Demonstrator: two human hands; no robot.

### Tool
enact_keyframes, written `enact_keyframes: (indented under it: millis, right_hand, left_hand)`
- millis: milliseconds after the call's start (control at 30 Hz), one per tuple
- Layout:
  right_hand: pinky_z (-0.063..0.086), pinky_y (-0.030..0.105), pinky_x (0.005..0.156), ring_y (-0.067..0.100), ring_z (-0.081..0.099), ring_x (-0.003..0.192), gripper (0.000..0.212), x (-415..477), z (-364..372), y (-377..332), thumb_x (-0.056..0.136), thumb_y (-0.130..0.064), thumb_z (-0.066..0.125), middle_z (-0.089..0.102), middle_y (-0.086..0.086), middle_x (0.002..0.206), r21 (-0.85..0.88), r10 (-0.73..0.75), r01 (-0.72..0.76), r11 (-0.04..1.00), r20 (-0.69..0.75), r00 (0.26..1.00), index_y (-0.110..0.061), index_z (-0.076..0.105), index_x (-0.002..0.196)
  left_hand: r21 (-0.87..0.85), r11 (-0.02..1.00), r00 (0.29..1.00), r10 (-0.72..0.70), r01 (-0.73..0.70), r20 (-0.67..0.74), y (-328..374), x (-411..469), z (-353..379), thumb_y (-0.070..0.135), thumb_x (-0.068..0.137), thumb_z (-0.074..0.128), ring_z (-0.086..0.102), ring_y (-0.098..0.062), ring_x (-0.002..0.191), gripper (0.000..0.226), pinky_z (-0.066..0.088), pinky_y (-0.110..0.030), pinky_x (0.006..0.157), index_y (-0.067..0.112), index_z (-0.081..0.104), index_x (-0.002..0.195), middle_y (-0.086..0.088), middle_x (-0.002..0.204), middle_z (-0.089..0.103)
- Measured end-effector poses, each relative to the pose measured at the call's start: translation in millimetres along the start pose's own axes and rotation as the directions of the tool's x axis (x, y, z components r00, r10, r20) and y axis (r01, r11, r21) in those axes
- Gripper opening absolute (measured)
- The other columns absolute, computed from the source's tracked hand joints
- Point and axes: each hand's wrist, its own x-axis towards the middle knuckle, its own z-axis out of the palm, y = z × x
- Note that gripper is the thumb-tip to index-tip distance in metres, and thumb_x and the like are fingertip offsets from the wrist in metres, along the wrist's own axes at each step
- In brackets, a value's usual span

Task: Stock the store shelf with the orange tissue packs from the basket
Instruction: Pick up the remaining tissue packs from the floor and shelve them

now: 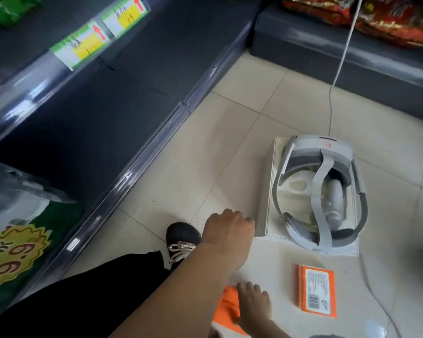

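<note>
A person's right hand (pixel 254 304) lies flat, fingers straight, on an orange tissue pack (pixel 226 311) on the tiled floor (pixel 205 167) at the near edge. The left hand (pixel 227 230), fingers curled with nothing seen in them, is just beside the near-left corner of a white box (pixel 270 191) that carries a grey headset (pixel 320 181). A second orange pack (pixel 316 291) lies apart to the right. The dark store shelf (pixel 95 118) runs along the left.
</note>
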Motion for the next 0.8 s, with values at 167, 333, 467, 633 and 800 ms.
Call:
enact_keyframes:
  millis: [167, 333, 467, 633, 800]
  right_hand:
    - [0.037, 0.035, 0.095, 0.024, 0.044, 0.121, 0.068, 10, 2, -4, 0.073, -0.041, 0.078, 0.046, 0.003, 0.128, 0.017, 0.069, -0.069, 0.997, 0.013, 0.998, -0.023, 0.043, 0.128]
    - [0.047, 0.034, 0.083, 0.026, 0.048, 0.115, 0.043, 14, -22, 5, 0.076, -0.024, 0.068, 0.044, 0.004, 0.122, 0.340, 0.101, -0.068, 0.938, -0.078, 0.992, -0.021, 0.051, 0.116]
    - [0.042, 0.029, 0.074, 0.022, 0.056, 0.094, 0.050, 16, -81, 21, 0.064, -0.026, 0.076, 0.052, -0.003, 0.100, 0.515, -0.040, 0.124, 0.848, -0.172, 0.984, -0.019, 0.057, 0.110]
    - [0.046, 0.032, 0.077, 0.017, 0.055, 0.087, 0.050, -7, -142, 30, 0.055, -0.025, 0.084, 0.061, 0.000, 0.095, 0.620, -0.196, 0.390, 0.681, -0.359, 0.913, -0.018, 0.060, 0.098]
    - [0.050, 0.026, 0.066, 0.009, 0.060, 0.075, 0.049, -22, -122, 29, 0.053, -0.042, 0.080, 0.064, -0.009, 0.087, 0.745, -0.034, 0.341, 0.573, -0.394, 0.918, -0.030, 0.054, 0.093]
  left_hand:
    - [0.012, 1.000, 1.000, -0.020, 0.019, 0.014, -7, 0, -1, 0.009, 0.088, 0.052, 0.049, -0.027, 0.107, 0.025, 0.029, -0.033, 0.072, 0.011, 0.051, 0.113, -0.009, 0.112, 0.054]
    - [0.037, 0.999, 0.993, -0.026, 0.022, 0.113, -3, 3, -2, 0.007, 0.087, 0.051, 0.050, -0.028, 0.110, 0.026, 0.032, -0.034, 0.074, 0.009, 0.053, 0.113, -0.010, 0.116, 0.055]
    - [0.065, 0.998, 0.979, -0.031, 0.019, 0.199, -4, 3, -1, 0.009, 0.088, 0.052, 0.047, -0.028, 0.117, 0.034, 0.040, -0.037, 0.086, 0.011, 0.051, 0.121, -0.010, 0.123, 0.052]
    - [0.060, 0.994, 0.957, -0.106, 0.093, 0.269, -5, -3, 3, 0.028, 0.088, 0.060, 0.048, -0.026, 0.121, 0.044, 0.042, -0.038, 0.091, 0.015, 0.046, 0.128, -0.006, 0.127, 0.050]
    - [0.120, 0.988, 0.969, -0.120, 0.096, 0.216, -3, -5, -9, 0.010, 0.090, 0.049, 0.051, -0.027, 0.117, 0.031, 0.045, -0.036, 0.087, 0.012, 0.056, 0.120, -0.008, 0.124, 0.052]
